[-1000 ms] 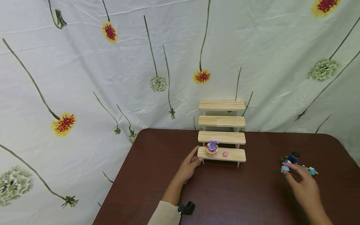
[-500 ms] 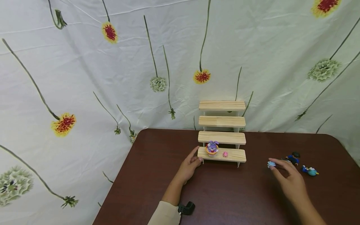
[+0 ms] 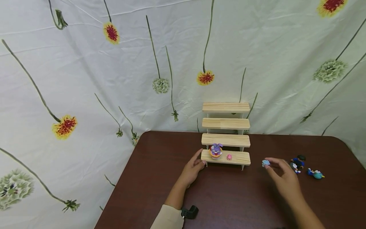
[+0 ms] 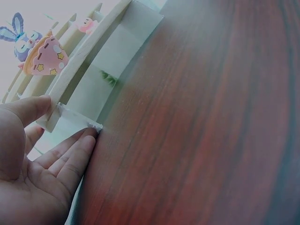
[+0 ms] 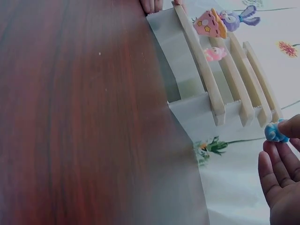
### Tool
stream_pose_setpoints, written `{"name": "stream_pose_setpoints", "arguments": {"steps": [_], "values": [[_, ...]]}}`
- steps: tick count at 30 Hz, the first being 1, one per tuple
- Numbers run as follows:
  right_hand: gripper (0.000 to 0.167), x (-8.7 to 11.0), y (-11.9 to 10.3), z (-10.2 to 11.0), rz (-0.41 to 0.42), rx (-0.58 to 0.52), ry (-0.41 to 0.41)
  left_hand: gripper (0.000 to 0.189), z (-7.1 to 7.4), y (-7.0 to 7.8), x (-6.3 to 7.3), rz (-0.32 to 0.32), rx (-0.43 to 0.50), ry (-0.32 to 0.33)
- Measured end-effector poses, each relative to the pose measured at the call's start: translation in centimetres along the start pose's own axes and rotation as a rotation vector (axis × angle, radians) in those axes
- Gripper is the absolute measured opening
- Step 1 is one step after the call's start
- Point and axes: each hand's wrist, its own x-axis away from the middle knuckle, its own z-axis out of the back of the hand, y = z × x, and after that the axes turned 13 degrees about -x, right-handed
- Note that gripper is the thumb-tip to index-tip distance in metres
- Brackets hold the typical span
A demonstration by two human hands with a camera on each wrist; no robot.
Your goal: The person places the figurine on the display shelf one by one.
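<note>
My left hand (image 3: pixel 191 171) holds the left end of a wooden stepped shelf (image 3: pixel 240 156), the thumb at the lowest board's corner and other fingers by the clear leg in the left wrist view. On that lowest board sit a purple-eared bunny figurine in a pink cone (image 4: pixel 47 56) and a tiny pink figurine (image 5: pixel 215 53). Between thumb and fingertips, my right hand (image 3: pixel 286 183) pinches a small light-blue figurine (image 5: pixel 275 132), to the right of the shelf in the head view.
Right of the right hand lie a figurine in blue with dark hair (image 3: pixel 299 161), a white-and-dark figurine (image 3: pixel 295 168) and a blue-and-teal one (image 3: pixel 316 174). A flower-printed curtain (image 3: pixel 128 63) hangs behind the dark wooden table (image 3: pixel 228 197).
My right hand has moved left from the figurines toward the shelf, carrying the light-blue figurine. The left hand and shelf have stayed in place.
</note>
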Motion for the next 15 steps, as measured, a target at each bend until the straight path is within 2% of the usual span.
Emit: {"name": "stream_pose_setpoints", "arguments": {"steps": [7,15], "values": [[0.025,-0.3,0.0,-1.0,-0.015,0.003,-0.051,0.066,0.0,0.0,-0.1,-0.004,0.007,-0.007],[0.024,-0.5,-0.3,-2.1,-0.020,-0.003,-0.068,0.065,0.0,0.1,0.0,-0.010,0.019,-0.001]]}}
